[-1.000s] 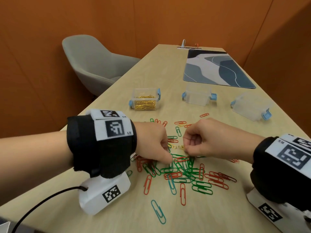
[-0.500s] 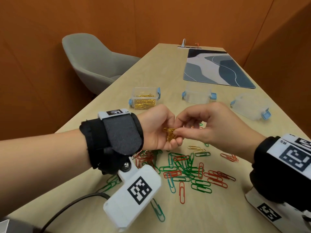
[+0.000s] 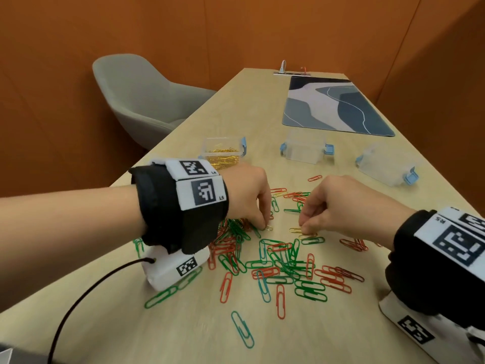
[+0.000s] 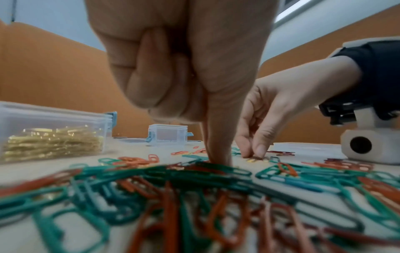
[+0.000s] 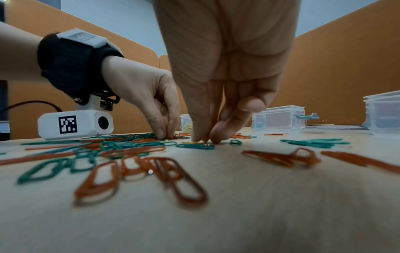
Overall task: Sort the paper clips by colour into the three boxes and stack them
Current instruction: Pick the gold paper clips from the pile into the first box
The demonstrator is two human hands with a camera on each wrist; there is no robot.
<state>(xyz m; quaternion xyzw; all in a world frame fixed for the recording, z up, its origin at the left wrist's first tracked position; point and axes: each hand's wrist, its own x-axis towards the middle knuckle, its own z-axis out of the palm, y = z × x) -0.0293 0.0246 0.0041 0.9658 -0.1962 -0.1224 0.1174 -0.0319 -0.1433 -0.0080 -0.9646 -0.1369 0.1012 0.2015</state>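
Observation:
Red and green paper clips (image 3: 275, 258) lie scattered in a heap on the wooden table (image 3: 341, 337). A few gold clips (image 3: 295, 229) lie at the heap's far edge. My left hand (image 3: 263, 226) is down on the table, fingers curled, thumb and fingertip pinching a gold clip (image 3: 268, 227). My right hand (image 3: 304, 230) pinches another gold clip on the table surface; in the right wrist view its fingertips (image 5: 198, 138) close on it. A clear box (image 3: 223, 153) at the back left holds gold clips. Two more clear boxes (image 3: 304, 151) (image 3: 385, 164) look empty.
A patterned desk mat (image 3: 336, 106) lies at the far end of the table. A grey chair (image 3: 141, 101) stands left of the table. A black cable (image 3: 86, 290) runs from my left wrist camera across the near left corner.
Half a second ago both hands were raised and met over a bunch of gold clips in the left hand. Now they are apart and down on the table at loose gold clips.

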